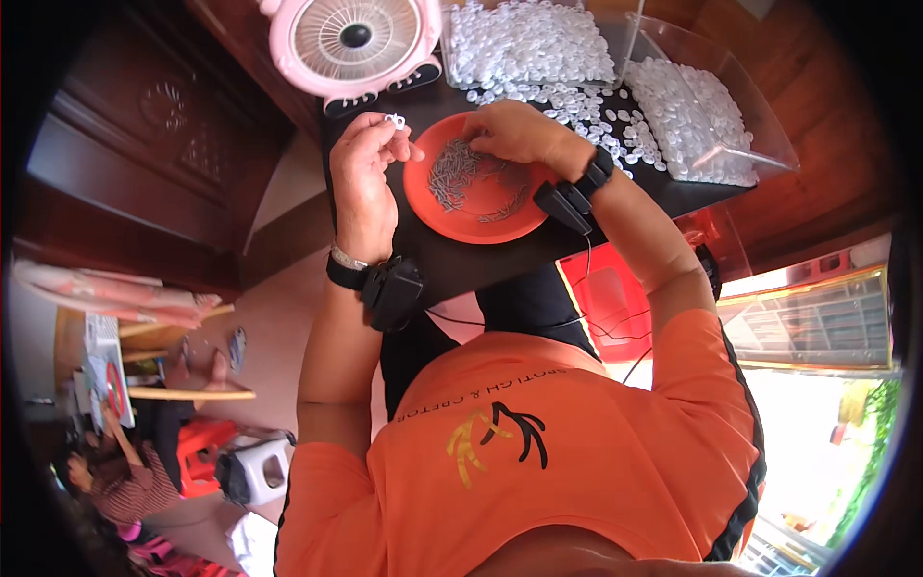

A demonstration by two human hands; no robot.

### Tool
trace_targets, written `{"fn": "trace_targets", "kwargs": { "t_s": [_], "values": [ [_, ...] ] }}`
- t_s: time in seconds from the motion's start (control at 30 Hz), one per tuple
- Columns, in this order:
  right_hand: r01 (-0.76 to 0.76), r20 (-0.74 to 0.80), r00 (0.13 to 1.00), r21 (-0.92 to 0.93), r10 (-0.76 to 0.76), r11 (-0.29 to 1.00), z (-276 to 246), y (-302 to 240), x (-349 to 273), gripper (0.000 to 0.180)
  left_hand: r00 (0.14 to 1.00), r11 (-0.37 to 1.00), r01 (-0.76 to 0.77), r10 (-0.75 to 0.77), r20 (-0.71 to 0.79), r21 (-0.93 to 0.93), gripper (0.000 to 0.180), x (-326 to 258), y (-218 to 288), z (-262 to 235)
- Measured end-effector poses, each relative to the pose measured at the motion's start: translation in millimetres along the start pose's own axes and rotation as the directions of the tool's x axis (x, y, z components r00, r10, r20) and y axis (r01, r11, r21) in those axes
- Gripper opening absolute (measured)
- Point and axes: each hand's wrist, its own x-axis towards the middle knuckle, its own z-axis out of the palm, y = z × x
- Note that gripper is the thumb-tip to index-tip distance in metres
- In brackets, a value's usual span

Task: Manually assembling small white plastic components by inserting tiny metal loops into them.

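My left hand [369, 163] is raised at the left of an orange plate [481, 231], pinching a small white plastic clip [395, 122] between thumb and fingertips. Inside the plate lies a loose heap of short grey nails [450, 176], with a thinner scatter toward the near side. My right hand [514, 132] reaches over the plate's far right rim, its fingers drawn together and pointing down at the nails. Whatever sits between those fingertips is hidden. Each wrist carries a black strapped device.
Clear bins [534, 43] of white clips stand at the back, with loose clips [630, 135] spilled on the black table [437, 264]. A pink fan [356, 38] stands at the back left. Another person [130, 481] sits at lower left near a red stool [204, 457].
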Motion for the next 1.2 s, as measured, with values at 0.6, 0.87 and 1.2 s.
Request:
{"fn": "trace_targets", "kwargs": {
  "t_s": [0.6, 0.87, 1.2],
  "values": [
    [-0.004, -0.109, 0.994, -0.007, 0.003, 1.000, 5.4, 16.2, 2.8, 0.016, 0.997, 0.962, 0.074, -0.079, 0.008, 0.262, 0.016, 35.6, -49.2, -1.2],
    [0.037, 0.014, 0.999, -0.022, -0.037, 0.999, 2.1, 12.1, 1.4, 0.017, 0.994, 0.949, 0.094, -0.106, 0.021, 0.302, 0.016, 34.2, -52.8, -6.4],
    [-0.012, -0.158, 0.987, 0.042, 0.018, 0.999, 7.3, 15.7, 1.0, 0.017, 0.990, 0.950, 0.127, -0.137, 0.014, 0.285, 0.017, 30.8, -51.0, -0.6]
  ]
}}
